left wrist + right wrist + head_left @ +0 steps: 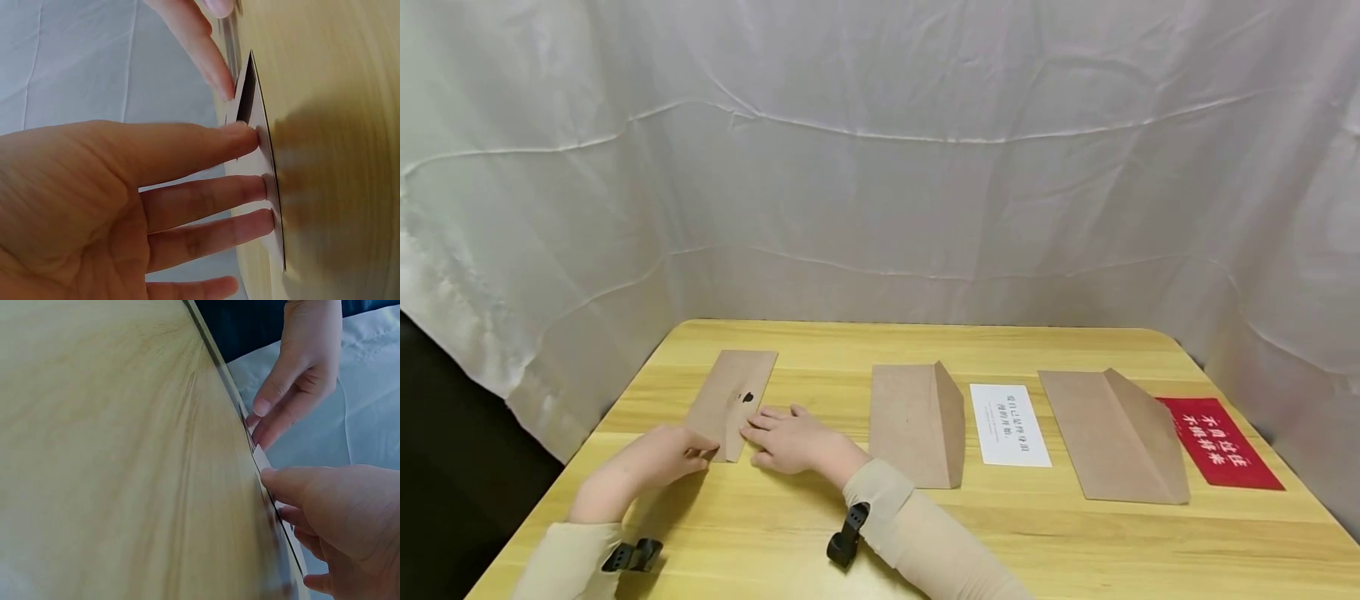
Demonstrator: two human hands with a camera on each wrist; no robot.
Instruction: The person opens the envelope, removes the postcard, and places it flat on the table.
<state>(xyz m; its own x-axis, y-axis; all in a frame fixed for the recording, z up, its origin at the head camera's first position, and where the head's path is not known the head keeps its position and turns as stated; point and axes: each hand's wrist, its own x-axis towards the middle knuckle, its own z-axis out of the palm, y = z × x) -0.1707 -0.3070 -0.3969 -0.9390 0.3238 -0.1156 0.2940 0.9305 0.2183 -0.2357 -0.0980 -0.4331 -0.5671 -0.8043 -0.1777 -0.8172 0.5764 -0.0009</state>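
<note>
A brown paper envelope (727,379) with a small black mark lies at the table's left, its long flap folded over along the right side. My left hand (672,457) is at the envelope's near left corner, its fingertips touching the paper. In the left wrist view those fingers are nearly straight, and a dark gap shows at the near end of the envelope (267,164). My right hand (793,439) rests on the flap's edge with its fingers extended.
Right of my hands lie a second brown envelope (902,425) with its flap raised, a white printed card (1000,442), a third envelope (1093,442) with a raised flap, and a red card (1225,442) partly under it. A pale curtain (925,208) hangs behind the table.
</note>
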